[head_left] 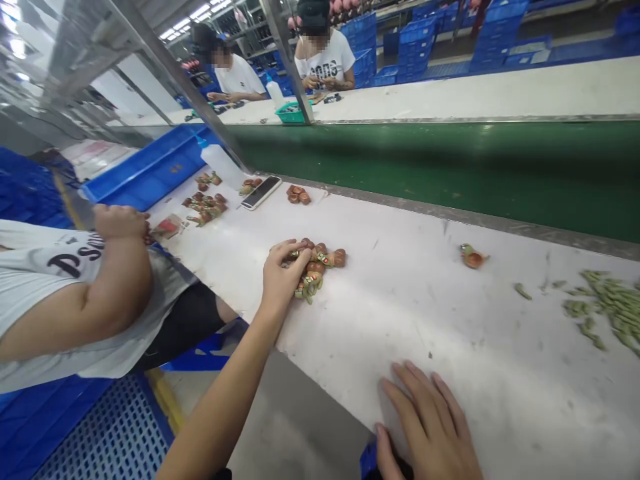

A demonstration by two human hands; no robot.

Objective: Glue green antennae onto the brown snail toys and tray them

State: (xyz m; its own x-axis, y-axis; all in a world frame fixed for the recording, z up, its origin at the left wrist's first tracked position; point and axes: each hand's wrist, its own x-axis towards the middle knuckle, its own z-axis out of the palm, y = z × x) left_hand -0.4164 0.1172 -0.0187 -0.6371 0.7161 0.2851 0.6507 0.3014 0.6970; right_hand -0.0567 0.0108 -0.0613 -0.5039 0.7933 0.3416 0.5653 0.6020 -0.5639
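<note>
My left hand [285, 273] lies curled over a loose heap of small brown-and-green moulded pieces [316, 267] on a white work belt [400, 320]. Whether its fingers grip any piece, I cannot tell. My right hand [425, 427] rests on the belt's near edge, fingers spread, holding nothing. Off to the right sit one similar piece [473, 257] and a scatter of small green bits [605, 300]. Further along the belt lie more brown pieces [205, 203], a smaller cluster [297, 194] and a smartphone [261, 192].
A seated co-worker's arm and hand [120, 221] reach the belt at left. A white squeeze bottle [217, 165] and a blue crate [150, 167] stand beyond. A green panel [450, 173] borders the far side, with further co-workers [325, 60] and stacked blue crates [500, 33] behind.
</note>
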